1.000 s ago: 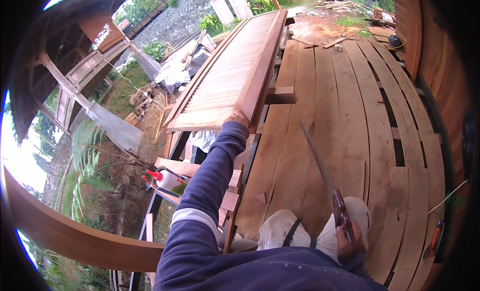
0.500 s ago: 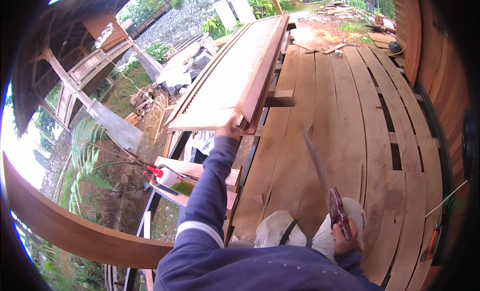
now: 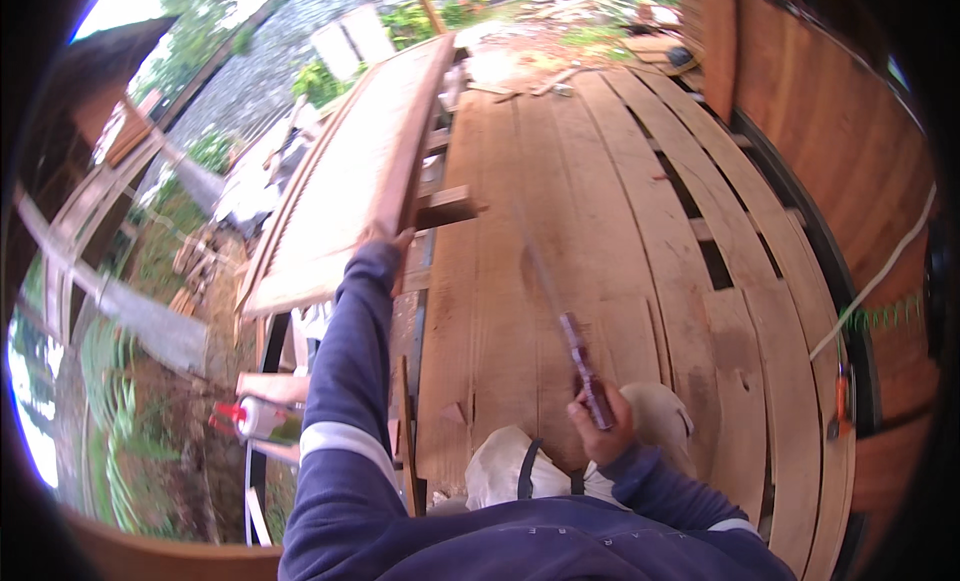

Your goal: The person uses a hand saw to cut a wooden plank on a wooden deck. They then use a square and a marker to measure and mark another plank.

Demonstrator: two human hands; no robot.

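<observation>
In my right hand [image 3: 607,429] is a handsaw with a reddish-brown handle [image 3: 588,373]. Its long, narrow blade [image 3: 543,271] points forward and slightly left over the floor, blurred toward the tip. My left arm reaches forward, and my left hand [image 3: 385,239] grips the near right corner of a long wooden louvred panel [image 3: 330,171]. That panel lies raised on supports along the left side of the deck, bright with glare on top. Some fingers of the left hand are hidden by the sleeve and the panel's edge.
Floorboards [image 3: 590,251] with dark gaps on the right stretch ahead. A beam end [image 3: 447,207] juts from under the panel. At left stands a white glue bottle with a red cap [image 3: 262,418]. An orange-handled tool [image 3: 840,406] lies beside the wooden wall [image 3: 800,111] at right.
The view has swung right. My right hand has brought the saw up and forward, away from my knee. My left hand has shifted round to the panel's right edge.
</observation>
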